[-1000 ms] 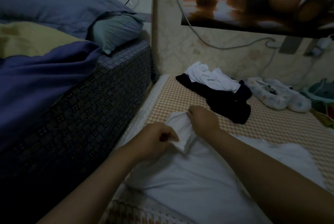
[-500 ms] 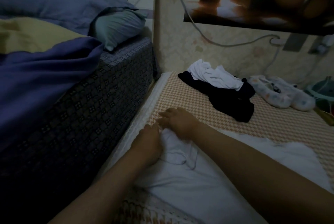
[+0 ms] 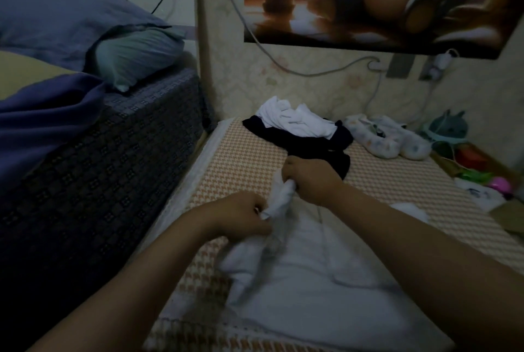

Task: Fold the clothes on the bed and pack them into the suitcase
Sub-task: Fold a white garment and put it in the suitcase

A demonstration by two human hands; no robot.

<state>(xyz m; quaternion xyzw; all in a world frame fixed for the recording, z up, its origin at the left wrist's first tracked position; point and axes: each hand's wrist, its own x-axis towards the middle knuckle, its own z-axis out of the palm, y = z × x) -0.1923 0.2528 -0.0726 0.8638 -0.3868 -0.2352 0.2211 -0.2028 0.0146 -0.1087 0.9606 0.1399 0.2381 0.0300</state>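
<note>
Cloth is gathered between both hands, and the coming move looks to turn on that line; the white garment (image 3: 312, 295) lies along the checked mattress (image 3: 241, 158), its long axis running from the mattress's near end up toward the middle, with the broad, flat part at the near end under the forearms; its far end is drawn into a narrow twist; the left hand (image 3: 241, 217) has its fingers curled round the lower part of that twist, toward the mattress's left edge; the right hand (image 3: 312, 181) is fisted round the upper part, further up the mattress and nearer its middle; so the gripped stretch slants up and rightward between them, with the right hand leading; the next step is probably to spread this end flat for a fold; further up the mattress lies a dark garment (image 3: 312, 144), just beyond the right hand, with crumpled white clothes (image 3: 295, 121) on top; no suitcase is in view.
</note>
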